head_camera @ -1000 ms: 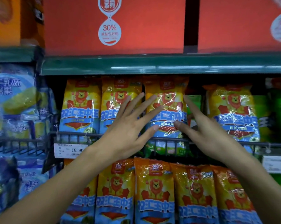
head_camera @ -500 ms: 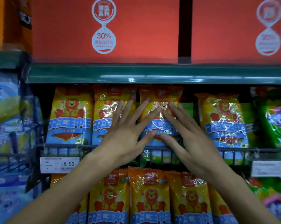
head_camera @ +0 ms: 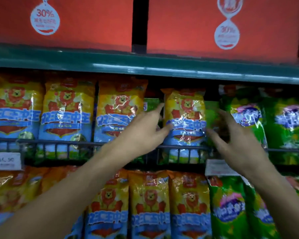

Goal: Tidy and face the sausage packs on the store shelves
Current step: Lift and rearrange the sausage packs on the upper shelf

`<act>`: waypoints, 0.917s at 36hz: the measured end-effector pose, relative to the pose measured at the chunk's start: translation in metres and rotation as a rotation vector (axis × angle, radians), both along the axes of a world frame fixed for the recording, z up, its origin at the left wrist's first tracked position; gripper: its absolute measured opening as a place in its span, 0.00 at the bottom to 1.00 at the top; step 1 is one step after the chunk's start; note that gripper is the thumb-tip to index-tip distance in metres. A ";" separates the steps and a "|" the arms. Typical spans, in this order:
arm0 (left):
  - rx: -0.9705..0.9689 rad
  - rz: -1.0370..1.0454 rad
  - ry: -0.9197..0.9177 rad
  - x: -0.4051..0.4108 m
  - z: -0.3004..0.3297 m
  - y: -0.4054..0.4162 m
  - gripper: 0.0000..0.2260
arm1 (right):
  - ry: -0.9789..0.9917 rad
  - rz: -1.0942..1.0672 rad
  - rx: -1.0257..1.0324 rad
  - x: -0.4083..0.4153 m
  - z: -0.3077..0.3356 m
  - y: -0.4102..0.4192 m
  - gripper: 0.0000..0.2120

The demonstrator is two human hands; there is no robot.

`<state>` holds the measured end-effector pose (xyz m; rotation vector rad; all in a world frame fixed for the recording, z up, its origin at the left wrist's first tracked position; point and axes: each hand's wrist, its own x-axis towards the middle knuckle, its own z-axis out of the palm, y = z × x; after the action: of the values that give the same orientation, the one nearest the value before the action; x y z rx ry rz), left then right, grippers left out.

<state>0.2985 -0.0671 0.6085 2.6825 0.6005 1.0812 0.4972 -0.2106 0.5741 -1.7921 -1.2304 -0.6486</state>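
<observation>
two hands point(head_camera: 145, 130), two red boxes point(head_camera: 76, 23)

Two bare forearms run back from the fingers toward the lower corners, with no sleeve, cuff or glove on either. The left hand point(head_camera: 142, 128) carries no ring, watch or band that shows, and its wrist behind the fingers is equally plain. The right hand point(head_camera: 234, 137) is bare too (motion blur smears its outline, so small details cannot be told). Fingers on both are long and slender, nails short and unpainted where they can be made out. Nothing is worn anywhere from fingers to frame edge.
</observation>
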 end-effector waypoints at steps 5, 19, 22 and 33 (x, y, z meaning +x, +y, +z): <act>-0.137 0.052 0.057 0.021 -0.006 0.003 0.32 | 0.000 0.152 -0.174 0.028 0.006 0.014 0.44; -0.179 0.034 -0.171 0.008 0.005 0.009 0.32 | 0.154 0.601 -0.017 0.020 0.019 0.034 0.34; -0.226 0.017 -0.162 0.002 0.007 0.009 0.27 | 0.139 0.621 -0.007 0.016 0.022 0.038 0.31; -0.005 0.253 0.087 -0.009 0.010 -0.016 0.27 | 0.075 0.552 -0.192 0.007 0.020 0.041 0.37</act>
<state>0.2897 -0.0828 0.6187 2.7142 0.9792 1.0203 0.5044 -0.1695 0.5940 -1.5027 -1.6852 -0.1494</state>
